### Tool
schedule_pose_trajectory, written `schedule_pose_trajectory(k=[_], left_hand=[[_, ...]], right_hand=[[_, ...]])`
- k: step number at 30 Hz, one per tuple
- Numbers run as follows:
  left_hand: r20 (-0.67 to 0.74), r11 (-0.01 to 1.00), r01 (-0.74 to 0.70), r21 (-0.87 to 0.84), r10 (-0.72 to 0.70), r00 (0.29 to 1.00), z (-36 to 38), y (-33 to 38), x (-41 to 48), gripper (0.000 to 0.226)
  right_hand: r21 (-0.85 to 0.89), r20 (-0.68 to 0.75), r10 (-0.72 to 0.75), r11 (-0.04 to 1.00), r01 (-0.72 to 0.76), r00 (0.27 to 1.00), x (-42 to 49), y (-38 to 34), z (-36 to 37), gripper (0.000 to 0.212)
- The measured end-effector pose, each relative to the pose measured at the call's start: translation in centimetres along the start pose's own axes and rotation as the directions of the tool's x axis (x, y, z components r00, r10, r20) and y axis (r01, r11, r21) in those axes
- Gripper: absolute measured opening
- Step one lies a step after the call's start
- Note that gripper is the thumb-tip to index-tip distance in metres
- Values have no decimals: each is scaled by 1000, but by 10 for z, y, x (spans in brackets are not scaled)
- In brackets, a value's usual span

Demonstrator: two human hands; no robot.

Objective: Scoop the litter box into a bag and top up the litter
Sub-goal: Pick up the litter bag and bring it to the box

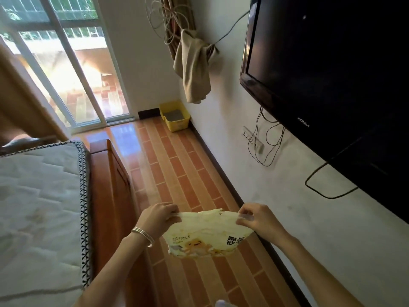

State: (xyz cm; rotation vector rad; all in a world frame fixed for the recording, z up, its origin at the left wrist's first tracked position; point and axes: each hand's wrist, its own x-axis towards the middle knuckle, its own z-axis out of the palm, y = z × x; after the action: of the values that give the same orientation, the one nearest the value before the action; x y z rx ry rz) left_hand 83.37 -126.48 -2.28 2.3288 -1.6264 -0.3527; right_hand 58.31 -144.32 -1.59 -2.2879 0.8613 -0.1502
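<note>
My left hand and right hand each pinch a top edge of the litter bag, stretching it, I judge, to open its mouth, while the litter box sits in the far corner

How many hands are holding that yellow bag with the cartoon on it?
2. The left hand grips the litter bag at the left end of its top edge. The right hand pinches the right end of the top edge.
</note>
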Motion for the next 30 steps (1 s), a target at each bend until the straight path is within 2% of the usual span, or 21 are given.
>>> schedule_pose_trajectory(k=[6,15,19,26,30], left_hand=[[-39,998,64,-13,-65,997,-9,-49,48,19],[-8,981,175,85,-175,985,-40,-123,165,23],[-46,970,232,71,-229,972,-54,-153,215,24],[-27,961,266,73,-265,964,-65,-208,277,19],[-52,966,252,65,-248,967,-83,-258,328,20]], right_hand=[[-21,52,-53,998,55,997,92,-10,5,14],[4,114,-135,991,136,984,251,-28,-6,13],[5,140,-164,986,165,977,322,-39,-12,15],[-49,190,-170,982,183,967,414,-56,-4,13],[-60,139,-179,980,189,974,483,-76,2,12]])
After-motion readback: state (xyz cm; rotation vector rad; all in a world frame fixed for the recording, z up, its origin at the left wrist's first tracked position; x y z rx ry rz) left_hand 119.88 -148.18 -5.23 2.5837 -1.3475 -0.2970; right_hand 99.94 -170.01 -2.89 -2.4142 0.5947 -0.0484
